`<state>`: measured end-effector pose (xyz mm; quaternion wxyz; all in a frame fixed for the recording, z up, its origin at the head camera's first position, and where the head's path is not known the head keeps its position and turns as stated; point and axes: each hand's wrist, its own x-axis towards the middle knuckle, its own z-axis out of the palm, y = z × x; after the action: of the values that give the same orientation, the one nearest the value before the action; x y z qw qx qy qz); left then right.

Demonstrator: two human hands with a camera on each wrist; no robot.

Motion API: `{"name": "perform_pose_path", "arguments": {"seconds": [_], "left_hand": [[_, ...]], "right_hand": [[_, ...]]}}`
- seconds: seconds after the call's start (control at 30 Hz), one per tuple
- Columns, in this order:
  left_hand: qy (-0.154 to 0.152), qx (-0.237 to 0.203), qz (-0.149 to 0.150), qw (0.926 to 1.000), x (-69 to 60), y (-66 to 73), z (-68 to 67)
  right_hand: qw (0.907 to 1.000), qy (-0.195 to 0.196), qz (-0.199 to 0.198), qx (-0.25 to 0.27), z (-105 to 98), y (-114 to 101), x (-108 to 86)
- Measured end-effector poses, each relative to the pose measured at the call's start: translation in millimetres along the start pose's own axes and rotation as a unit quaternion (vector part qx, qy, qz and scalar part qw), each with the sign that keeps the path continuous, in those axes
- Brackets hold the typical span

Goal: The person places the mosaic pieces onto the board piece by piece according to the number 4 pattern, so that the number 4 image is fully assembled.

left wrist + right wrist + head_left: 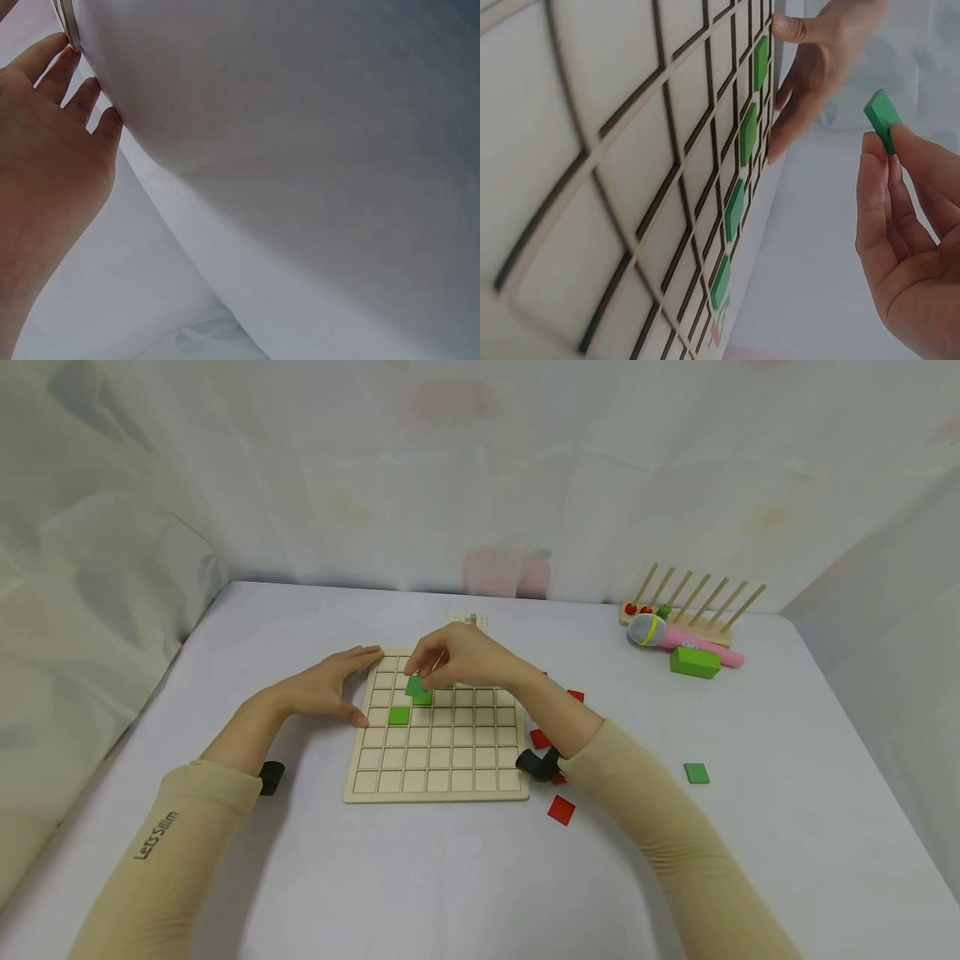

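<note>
My right hand [471, 657] pinches a green square tile [883, 118] between thumb and fingertips, tilted above the upper left of a pale wooden grid board [450, 797]. In the right wrist view, several green tiles [735, 210] sit in cells of the board in a diagonal row. The head view shows a lighter green tile [399, 716] near the board's left side; the right hand partly covers others. With fingers extended, my left hand [322, 687] touches the board's left edge. In the left wrist view its fingertips [64, 45] meet the board's corner.
Several red tiles [561, 810] lie right of the board, some behind the right forearm. Farther right is a green tile [697, 773]. A green block [694, 662], pink toy microphone [675, 637] and pegged wooden stand [716, 632] are at the back right. A patterned card [481, 622] lies behind the board.
</note>
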<state>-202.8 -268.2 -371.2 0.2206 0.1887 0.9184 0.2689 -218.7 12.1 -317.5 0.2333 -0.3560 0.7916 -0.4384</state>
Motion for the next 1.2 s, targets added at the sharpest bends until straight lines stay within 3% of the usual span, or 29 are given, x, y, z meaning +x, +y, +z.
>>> {"name": "perform_pose_path", "arguments": {"seconds": [0.4, 0.73, 1.2], "left_hand": [[-0.001, -0.009, 0.012, 0.9999, -0.7, -0.4, -1.3], [0.0, -0.003, 0.012, 0.9999, -0.6, -1.0, -0.7], [-0.002, -0.004, 0.014, 0.9999, 0.6, -3.2, -0.8]], "right_hand": [[0.9982, -0.026, 0.042, -0.033, 18.4, -5.4, 24.3], [0.9925, -0.067, 0.1, -0.023, 39.7, -4.3, 31.7], [0.9831, -0.073, 0.127, -0.11, 56.7, -4.4, 35.8]]}}
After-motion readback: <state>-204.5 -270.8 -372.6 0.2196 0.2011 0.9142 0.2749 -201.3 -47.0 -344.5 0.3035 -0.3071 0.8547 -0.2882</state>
